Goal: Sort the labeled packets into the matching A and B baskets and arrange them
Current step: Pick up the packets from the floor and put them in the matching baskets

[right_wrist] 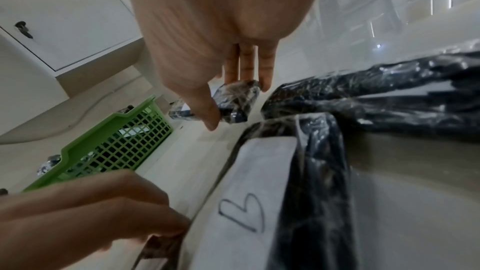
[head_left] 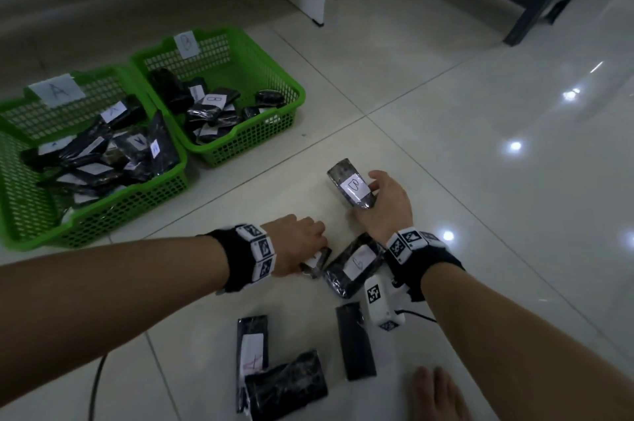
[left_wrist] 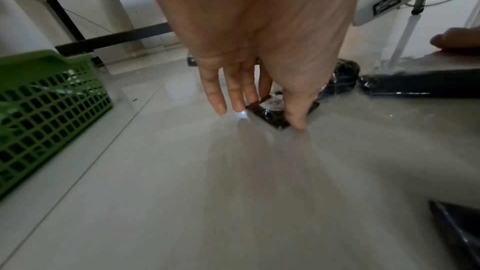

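Item: B packet, pinched in my right hand, long axis pointing up-left toward the B basket lying well off to that side; my left hand, fingers down, pinches a small packet on the floor.

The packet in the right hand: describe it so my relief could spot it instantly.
Start at the green basket tagged B, then look right across the floor tiles to the right hand. It grips a black plastic-wrapped packet by one end, with a white label marked B facing up. It is the only loose packet lifted off the floor; the others lie flat nearer the person.
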Tool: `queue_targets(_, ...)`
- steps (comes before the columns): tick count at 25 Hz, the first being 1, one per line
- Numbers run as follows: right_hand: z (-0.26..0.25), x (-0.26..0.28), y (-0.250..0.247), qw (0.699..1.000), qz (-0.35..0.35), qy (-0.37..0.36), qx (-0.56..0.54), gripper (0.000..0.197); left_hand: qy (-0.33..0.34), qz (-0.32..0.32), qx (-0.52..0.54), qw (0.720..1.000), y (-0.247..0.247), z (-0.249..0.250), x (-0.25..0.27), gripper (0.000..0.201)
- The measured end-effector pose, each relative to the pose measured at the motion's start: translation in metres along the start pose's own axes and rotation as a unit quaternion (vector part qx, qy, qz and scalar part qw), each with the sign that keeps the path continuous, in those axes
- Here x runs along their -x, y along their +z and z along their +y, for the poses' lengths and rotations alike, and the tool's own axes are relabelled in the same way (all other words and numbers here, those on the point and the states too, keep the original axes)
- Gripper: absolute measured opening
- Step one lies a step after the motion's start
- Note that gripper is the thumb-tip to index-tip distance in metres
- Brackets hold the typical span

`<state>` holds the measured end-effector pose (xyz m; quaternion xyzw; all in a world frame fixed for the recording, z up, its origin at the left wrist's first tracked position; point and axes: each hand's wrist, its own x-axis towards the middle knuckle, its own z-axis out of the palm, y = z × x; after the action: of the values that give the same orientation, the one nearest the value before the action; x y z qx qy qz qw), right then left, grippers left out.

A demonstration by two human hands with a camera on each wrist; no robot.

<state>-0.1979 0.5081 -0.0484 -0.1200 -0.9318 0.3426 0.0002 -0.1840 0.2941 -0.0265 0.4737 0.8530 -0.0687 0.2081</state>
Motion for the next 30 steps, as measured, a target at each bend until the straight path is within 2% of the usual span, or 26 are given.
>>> queue_targets(5, -0.003, 0.001, -0.001, 1.000, 0.011, -0.008, -0.022, 0.075, -0.053, -0.042, 0.073, 0.995, -0.006, -0.012, 0.006, 0.057)
queue_targets(7, -0.009, 0.003, 0.000, 0.999, 0.009, -0.024, -0.024, 0.074, -0.092, -0.015, 0.148, 0.985, -0.017, -0.023, 0.011, 0.051)
queue_targets(8, -0.013, 0.002, 0.001, 0.999, 0.011, -0.030, -0.027, 0.073, -0.117, 0.018, 0.194, 0.974, -0.024, -0.032, 0.016, 0.048)
queue_targets(10, -0.023, 0.000, 0.004, 0.999, 0.013, -0.033, -0.036, 0.074, -0.188, 0.103, 0.278, 0.936, -0.034, -0.054, 0.029, 0.049)
queue_targets(12, -0.036, -0.001, 0.007, 0.998, 0.013, -0.046, -0.044, 0.075, -0.254, 0.197, 0.341, 0.883, -0.043, -0.074, 0.048, 0.052)
queue_targets(15, -0.064, -0.004, 0.015, 0.995, 0.014, -0.077, -0.060, 0.076, -0.308, 0.286, 0.385, 0.822, -0.051, -0.104, 0.080, 0.055)
queue_targets(20, -0.118, -0.007, 0.046, 0.987, -0.004, -0.133, -0.087, 0.071, -0.380, 0.335, 0.419, 0.753, -0.054, -0.139, 0.142, 0.050)
queue_targets(26, -0.175, 0.002, 0.086, 0.979, -0.026, -0.178, -0.095, 0.063, -0.449, 0.367, 0.410, 0.704, -0.040, -0.161, 0.216, 0.047)
queue_targets(30, -0.204, 0.002, 0.104, 0.969, -0.034, -0.220, -0.107, 0.055, -0.497, 0.402, 0.415, 0.648, -0.026, -0.171, 0.246, 0.045)
